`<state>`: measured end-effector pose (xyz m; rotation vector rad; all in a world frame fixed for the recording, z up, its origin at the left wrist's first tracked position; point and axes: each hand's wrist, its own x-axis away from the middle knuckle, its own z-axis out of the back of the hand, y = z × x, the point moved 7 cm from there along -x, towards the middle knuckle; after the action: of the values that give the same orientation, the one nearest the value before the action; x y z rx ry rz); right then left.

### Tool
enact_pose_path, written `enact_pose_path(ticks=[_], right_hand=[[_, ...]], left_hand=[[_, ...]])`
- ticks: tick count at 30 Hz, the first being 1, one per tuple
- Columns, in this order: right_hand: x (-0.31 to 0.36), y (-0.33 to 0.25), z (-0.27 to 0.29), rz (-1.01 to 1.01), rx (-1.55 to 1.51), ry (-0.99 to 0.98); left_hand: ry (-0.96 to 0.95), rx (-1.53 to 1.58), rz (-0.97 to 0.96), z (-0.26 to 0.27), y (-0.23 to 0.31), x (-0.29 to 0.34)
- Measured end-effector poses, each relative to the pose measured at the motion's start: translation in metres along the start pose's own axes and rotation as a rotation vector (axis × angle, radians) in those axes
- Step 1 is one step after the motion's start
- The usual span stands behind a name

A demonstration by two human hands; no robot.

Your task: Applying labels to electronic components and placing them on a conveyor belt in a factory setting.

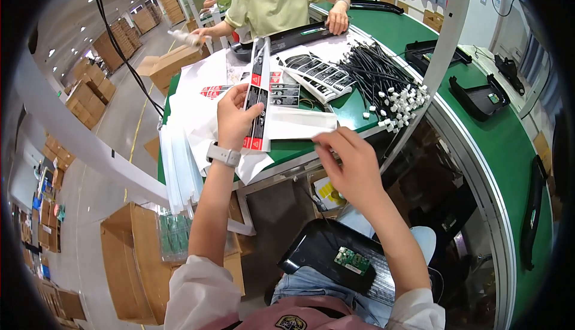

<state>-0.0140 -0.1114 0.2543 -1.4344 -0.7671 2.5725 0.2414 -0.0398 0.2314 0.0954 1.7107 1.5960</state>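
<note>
Ok | my L hand (235, 119) pinched on label strip (258, 131) | prob. light, bendy; I'd take edges | R hand (358, 167), near right: can't tell grip

White triangular signs (256, 80) mark the long, flat black-and-red label strip (258, 94); its pale print is too small to read.

Your left hand (235, 120) is raised, thumb against fingers; your right hand (354, 167) sits nearer, fingers bent.
</note>
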Motion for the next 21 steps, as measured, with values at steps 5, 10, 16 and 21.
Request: enact_pose_path(ticks=[5, 10, 16, 21], right_hand=[[-0.058, 0.008, -0.034, 0.199, 0.084, 0.104], [-0.051, 0.014, -0.040, 0.145, 0.058, 0.114], [-0.040, 0.021, -0.023, 0.093, 0.025, 0.110], [-0.032, 0.024, -0.016, 0.103, 0.021, 0.088]], left_hand=[[-0.237, 0.198, 0.126, -0.025, 0.033, 0.017], [-0.372, 0.291, 0.196, -0.043, 0.045, 0.047], [-0.371, 0.417, 0.285, -0.057, 0.043, 0.060], [-0.376, 0.458, 0.286, -0.067, 0.041, 0.063]])
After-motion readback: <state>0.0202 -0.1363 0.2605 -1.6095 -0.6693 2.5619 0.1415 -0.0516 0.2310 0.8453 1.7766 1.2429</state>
